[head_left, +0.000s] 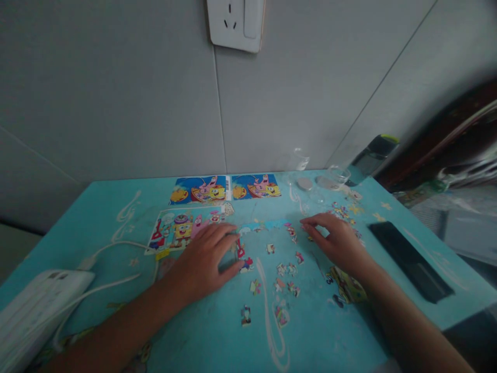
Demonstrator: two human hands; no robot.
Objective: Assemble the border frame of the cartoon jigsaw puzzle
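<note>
Puzzle pieces (pixel 255 286) lie short of the tabletop's (pixel 318 336) far edge, presumably spread for viewing; the left hand (pixel 209 256) has fingers apart; the right hand's (pixel 338 237) grip I cannot tell.

The person's left hand (pixel 207 259) and right hand (pixel 337 235) are both bare, with slim fingers (pixel 229 242) and rather narrow wrists (pixel 363 263). The left forearm (pixel 143 316) and the right forearm (pixel 402 305) are also bare, smooth and slender in shape, becoming gradually thicker beyond the wrists. The fingernails are too blurred to describe.
</note>
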